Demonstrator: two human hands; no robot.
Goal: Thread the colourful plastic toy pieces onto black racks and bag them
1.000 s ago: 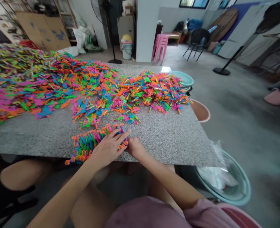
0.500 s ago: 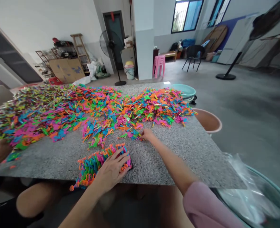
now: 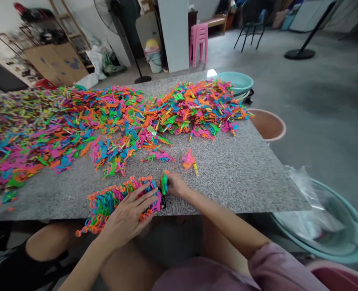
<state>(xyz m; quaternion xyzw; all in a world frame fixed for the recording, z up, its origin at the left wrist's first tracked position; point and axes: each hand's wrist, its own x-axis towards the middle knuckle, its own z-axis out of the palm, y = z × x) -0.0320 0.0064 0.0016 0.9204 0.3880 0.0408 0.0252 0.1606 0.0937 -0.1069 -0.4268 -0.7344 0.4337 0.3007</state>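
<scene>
As the left hand [image 3: 126, 218] lay over the row [image 3: 104, 204] of bright toys at the near edge of the bench [image 3: 233, 169], fingers spread wide across it, in came the right hand [image 3: 178, 186] at the row's right end, fingers pinched narrow on a green toy [image 3: 164, 184]! Whether that toy touched the row, you couldn't tell. Just beyond lay an orange toy [image 3: 189, 159], yellow-tipped, then the big heap [image 3: 193, 107], running far left. Past its right end stood a teal basin [image 3: 242, 82]; farther off, pink stools [image 3: 199, 38], stacked.
</scene>
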